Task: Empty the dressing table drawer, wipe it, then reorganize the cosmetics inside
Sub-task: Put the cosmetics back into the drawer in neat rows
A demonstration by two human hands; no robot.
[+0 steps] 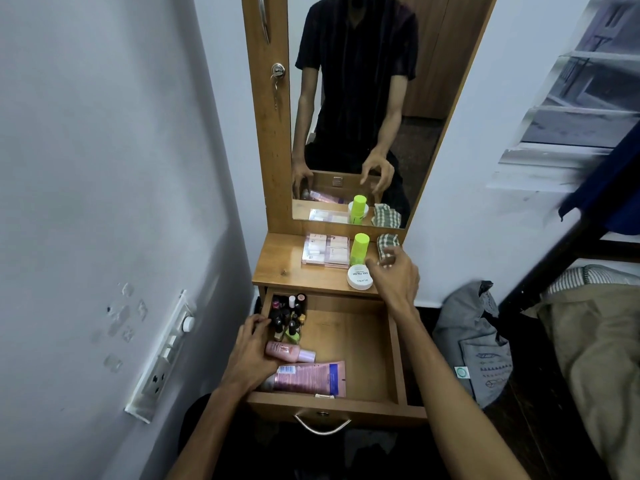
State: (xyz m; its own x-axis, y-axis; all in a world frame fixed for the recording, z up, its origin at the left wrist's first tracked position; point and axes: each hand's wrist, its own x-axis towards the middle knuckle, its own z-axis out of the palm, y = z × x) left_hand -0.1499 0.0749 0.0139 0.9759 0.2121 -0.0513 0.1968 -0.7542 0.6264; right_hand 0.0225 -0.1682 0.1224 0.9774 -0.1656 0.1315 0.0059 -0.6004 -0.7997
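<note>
The drawer [349, 344] stands pulled out below the tabletop [277, 268], its floor bare across the middle and right. Along its left wall, at 9 to 11 o'clock, a cluster of small nail polish bottles [289, 318] stands upright. A pink bottle [289, 352] lies on its side at 8 o'clock, with a pink tube [310, 377] flat against the front wall at 7 o'clock.

The left hand [251, 355] rests over the drawer's left edge, fingers loosely curled beside the bottles and touching the pink bottle; whether it actually grips anything cannot be told. The right hand [394, 271] hovers over the tabletop, fingers spread and relaxed, holding nothing, just beside a white jar [359, 277], a green bottle [359, 249] and a folded checked cloth [388, 245]. A flat clear case [325, 250] lies at the tabletop's 10 o'clock.

Handling, by judgement:
- White jar: light, rigid, smooth plastic (likely slippery); take it across the lid rim with thumb and fingers.
- Green bottle: tall and tippy; grasp mid-body.
- Clear case: stiff, possibly brittle; lift by the long edges.
- Nail polish bottles: probably glass, so place, do not drop.
</note>
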